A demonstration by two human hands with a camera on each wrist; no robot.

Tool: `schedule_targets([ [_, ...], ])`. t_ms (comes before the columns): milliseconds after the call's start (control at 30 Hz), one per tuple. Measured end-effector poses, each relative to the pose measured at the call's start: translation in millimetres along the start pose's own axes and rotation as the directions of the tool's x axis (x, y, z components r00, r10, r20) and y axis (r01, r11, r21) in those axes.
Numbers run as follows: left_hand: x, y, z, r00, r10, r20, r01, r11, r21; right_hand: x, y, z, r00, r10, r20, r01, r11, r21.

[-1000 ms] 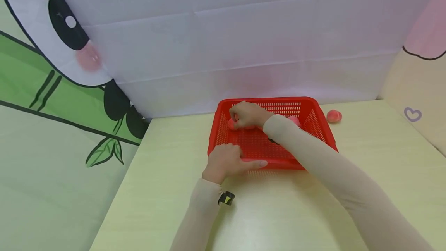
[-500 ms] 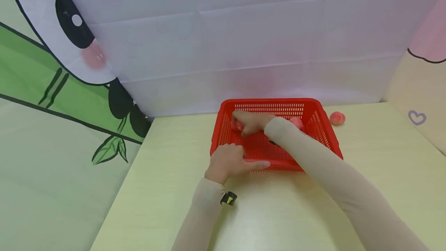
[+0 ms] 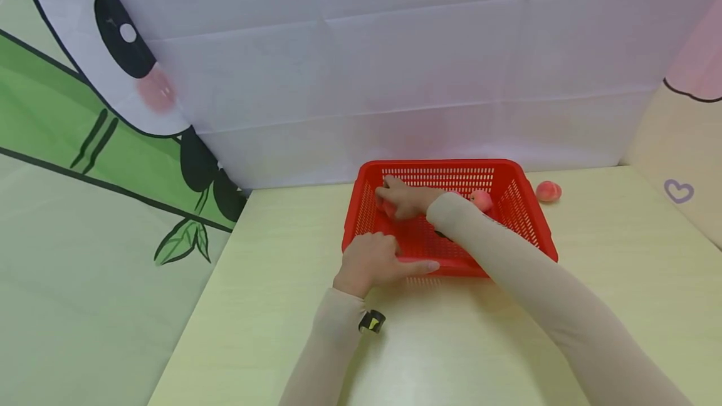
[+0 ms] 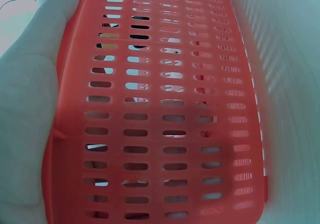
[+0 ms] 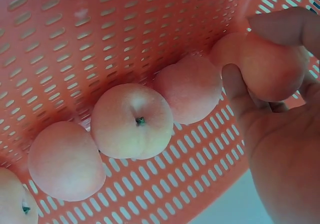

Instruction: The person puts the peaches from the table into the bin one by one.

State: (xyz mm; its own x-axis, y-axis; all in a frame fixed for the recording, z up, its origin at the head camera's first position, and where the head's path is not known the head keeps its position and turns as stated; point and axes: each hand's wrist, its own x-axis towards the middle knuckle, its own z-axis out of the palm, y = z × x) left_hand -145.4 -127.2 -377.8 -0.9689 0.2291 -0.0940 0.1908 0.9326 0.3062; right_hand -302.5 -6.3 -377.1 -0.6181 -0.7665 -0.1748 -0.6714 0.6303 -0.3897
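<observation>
A red plastic basket (image 3: 445,266) with slotted walls stands on the table. My left hand (image 3: 369,262) grips its near left rim, the thumb stretched along the front edge; the left wrist view shows this hand (image 4: 30,94) beside the slotted wall. Inside the basket, at its far left, my right hand (image 3: 408,199) holds a pinkish peach (image 5: 275,69) between thumb and fingers. Another peach (image 5: 227,49) shows partly behind it. Along the basket wall lie several more, among them a peach with a green stem end (image 5: 130,119) and a peach (image 3: 481,200) towards the right.
One peach (image 3: 548,191) sits on the pale table (image 3: 254,306), just outside the basket's right wall. Behind the basket hangs a white printed cloth (image 3: 361,80), close to the table's back edge. My right forearm (image 3: 524,262) crosses over the basket's front right part.
My right hand has shifted slightly and changed how its fingers lie around the peach at the basket's left. The left hand stays on the rim. The head view has swung a little left.
</observation>
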Motion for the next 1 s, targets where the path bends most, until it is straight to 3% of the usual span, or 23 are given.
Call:
schedule_targets([
  [300, -0.1, 0.1, 0.0, 1.000, -0.008, 0.000, 0.008, 1.000, -0.005, -4.9, -2.2, -1.0, 1.000, -0.007, 0.029, 0.006, 0.999, 0.035],
  [567, -1.0, 0.1, 0.8, 1.000, -0.006, -0.006, 0.006, 0.999, -0.035, -3.8, -0.2, -0.5, 0.999, -0.044, -0.016, 0.044, 0.998, 0.043],
  [1000, 0.0, 0.3, 0.5, 1.000, -0.021, 0.008, 0.021, 1.000, -0.021, -1.5, 0.5, 1.5, 0.999, -0.030, 0.020, 0.030, 1.000, -0.006],
])
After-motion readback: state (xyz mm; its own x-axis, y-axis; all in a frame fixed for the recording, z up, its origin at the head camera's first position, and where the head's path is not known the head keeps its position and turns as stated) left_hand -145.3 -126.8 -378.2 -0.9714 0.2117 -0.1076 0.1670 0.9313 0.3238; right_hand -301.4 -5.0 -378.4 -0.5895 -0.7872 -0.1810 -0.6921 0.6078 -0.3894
